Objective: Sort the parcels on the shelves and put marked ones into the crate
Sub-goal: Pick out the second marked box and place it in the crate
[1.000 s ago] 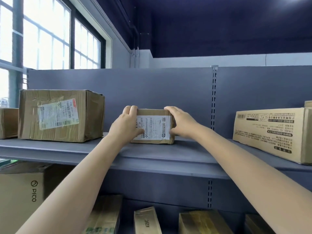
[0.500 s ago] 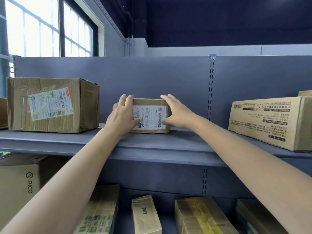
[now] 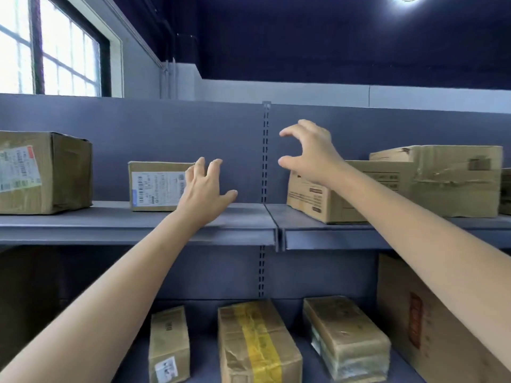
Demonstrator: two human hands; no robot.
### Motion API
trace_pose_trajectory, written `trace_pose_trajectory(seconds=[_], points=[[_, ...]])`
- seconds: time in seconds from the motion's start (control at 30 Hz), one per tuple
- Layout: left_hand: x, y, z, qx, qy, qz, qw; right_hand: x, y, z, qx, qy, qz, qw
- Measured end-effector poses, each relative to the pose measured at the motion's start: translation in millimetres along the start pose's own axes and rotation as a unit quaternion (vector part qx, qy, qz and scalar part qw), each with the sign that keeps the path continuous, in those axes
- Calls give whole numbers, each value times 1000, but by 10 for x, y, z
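Above the shelf [image 3: 138, 225], 2 hands spread empty, left hand [image 3: 203, 193] beside small parcel [image 3: 156, 186], right hand [image 3: 309, 154]

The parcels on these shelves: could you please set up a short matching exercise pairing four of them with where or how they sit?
Things:
1. Small parcel with white barcode label
2. Parcel with yellow tape
3. Large box with red-edged label
4. Printed carton

Places:
A. Lower shelf, in the middle
B. Upper shelf, far left
C. Upper shelf, just behind the open left hand
D. Upper shelf, right of the slotted upright, behind the open right hand

Pairs: 1-C, 2-A, 3-B, 4-D
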State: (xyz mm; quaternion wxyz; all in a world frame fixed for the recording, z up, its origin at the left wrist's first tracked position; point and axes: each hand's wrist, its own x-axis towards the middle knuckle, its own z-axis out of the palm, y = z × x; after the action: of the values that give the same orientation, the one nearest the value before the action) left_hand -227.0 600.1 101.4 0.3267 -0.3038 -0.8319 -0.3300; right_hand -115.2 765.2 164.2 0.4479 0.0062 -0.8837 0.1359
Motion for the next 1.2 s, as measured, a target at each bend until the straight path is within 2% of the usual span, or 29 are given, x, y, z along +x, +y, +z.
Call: trace_pose_trajectory(seconds=[0.17, 0.3, 0.43, 0.7, 0.8, 0.97, 1.2], points=[[-225, 838, 200, 2, -3, 31, 1000, -382, 467, -702, 4, 30, 4, 1000], [-358, 1397, 361, -12, -21, 27, 999, -615, 860, -997, 3, 28, 27, 999], [-468, 1676, 490, -25, -30, 14, 999, -795, 1178, -1131, 26, 11, 75, 997], [-506, 1741, 596, -24, -108, -67, 992, -1073, 1467, -978, 117, -42, 193, 973], [-444, 1672, 669, -3, -133, -74, 988, -1050, 1483, -868, 135, -57, 230, 962], [-371, 1632, 700, -37, -120, -39, 991, -1043, 1422, -753, 121, -57, 195, 972], [-341, 1566, 479, -138, -78, 19, 987, -1004, 1206, -813, 177, 31, 130, 975]])
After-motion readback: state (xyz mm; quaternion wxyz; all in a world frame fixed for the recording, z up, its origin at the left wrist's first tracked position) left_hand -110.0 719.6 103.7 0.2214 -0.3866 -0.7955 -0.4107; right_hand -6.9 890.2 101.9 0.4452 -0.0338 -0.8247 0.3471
